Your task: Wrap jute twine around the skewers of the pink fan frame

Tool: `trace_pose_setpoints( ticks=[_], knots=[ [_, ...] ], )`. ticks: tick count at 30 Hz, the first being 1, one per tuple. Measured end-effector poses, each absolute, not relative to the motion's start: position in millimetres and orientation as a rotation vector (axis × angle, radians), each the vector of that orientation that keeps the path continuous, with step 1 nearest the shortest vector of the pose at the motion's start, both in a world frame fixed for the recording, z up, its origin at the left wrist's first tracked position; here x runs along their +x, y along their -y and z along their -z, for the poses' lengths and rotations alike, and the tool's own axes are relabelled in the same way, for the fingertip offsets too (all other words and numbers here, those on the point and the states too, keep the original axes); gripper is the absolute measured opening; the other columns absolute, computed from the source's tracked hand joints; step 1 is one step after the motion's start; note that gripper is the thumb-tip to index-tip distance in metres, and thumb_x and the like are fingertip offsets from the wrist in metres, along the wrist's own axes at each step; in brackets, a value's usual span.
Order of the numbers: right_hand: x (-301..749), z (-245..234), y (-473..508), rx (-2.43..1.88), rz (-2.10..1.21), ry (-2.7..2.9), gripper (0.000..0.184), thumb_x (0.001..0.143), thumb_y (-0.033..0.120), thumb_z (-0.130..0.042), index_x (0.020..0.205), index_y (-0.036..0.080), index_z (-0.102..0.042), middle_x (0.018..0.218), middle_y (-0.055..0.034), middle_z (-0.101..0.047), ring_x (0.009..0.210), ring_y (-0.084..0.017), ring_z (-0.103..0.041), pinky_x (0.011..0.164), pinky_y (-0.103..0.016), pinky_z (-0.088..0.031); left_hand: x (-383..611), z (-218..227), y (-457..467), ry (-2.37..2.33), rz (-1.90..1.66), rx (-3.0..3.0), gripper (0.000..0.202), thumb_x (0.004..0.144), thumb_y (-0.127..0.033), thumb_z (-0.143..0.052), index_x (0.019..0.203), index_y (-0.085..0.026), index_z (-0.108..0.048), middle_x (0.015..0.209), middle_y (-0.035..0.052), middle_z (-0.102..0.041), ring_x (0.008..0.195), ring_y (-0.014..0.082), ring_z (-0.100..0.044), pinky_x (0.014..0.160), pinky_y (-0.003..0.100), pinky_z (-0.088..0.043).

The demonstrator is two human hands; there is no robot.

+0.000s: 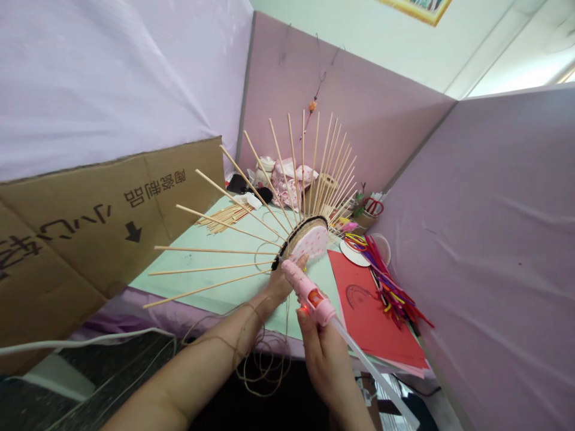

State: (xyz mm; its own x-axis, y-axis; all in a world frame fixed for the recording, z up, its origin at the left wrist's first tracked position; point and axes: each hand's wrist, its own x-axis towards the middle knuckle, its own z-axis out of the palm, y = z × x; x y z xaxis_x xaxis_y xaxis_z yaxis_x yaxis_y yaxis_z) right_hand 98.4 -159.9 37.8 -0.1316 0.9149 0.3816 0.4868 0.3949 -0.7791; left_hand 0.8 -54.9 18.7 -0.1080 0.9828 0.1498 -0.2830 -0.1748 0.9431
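My right hand (324,353) is closed around a pink hot glue gun (309,292), whose red light glows. A long clear glue stick (375,372) sticks out of its back end. The gun's nozzle end is at the rim of a round craft piece (309,244), with a pale pink spotted face and twine and a black band round its edge. Thin wooden sticks (233,224) fan out from that edge. My left hand (281,286) grips the piece from below, its fingers partly hidden behind the gun. Loose twine (263,359) hangs over my left forearm.
A pile of wooden sticks (227,216) lies on the pale green tabletop (202,284). To the right are red paper (359,317), colourful pipe cleaners (390,287) and red-handled scissors (374,206). Cardboard (112,227) stands at left. A white cable (90,341) runs below it.
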Motion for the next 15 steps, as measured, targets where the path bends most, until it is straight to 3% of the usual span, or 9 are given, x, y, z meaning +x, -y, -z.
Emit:
trace_pose_setpoints(
  ticks=[9, 15],
  knots=[
    [100.7, -33.6, 159.9, -1.238, -0.556, 1.823, 0.036, 0.097, 0.045, -0.041, 0.117, 0.02, -0.059, 0.088, -0.0058, -0.065, 0.083, -0.02, -0.061, 0.079, -0.031, -0.05, -5.7, -23.6, 59.7, -1.036, -1.417, 1.296, 0.03, 0.082, -0.038, -0.057, 0.104, -0.026, -0.073, 0.124, 0.0027, -0.067, 0.141, 0.0231, -0.037, 0.122, 0.04, -0.012],
    [101.5, -31.7, 161.2, -1.23, -0.514, 1.825, 0.035, 0.097, 0.042, -0.042, 0.119, 0.02, -0.058, 0.088, -0.0057, -0.065, 0.081, -0.019, -0.061, 0.076, -0.03, -0.05, -7.5, -24.3, 62.0, -0.965, -1.479, 1.227, 0.031, 0.073, -0.036, -0.066, 0.102, -0.027, -0.073, 0.121, 0.0031, -0.069, 0.139, 0.0246, -0.04, 0.121, 0.038, -0.019]
  ],
)
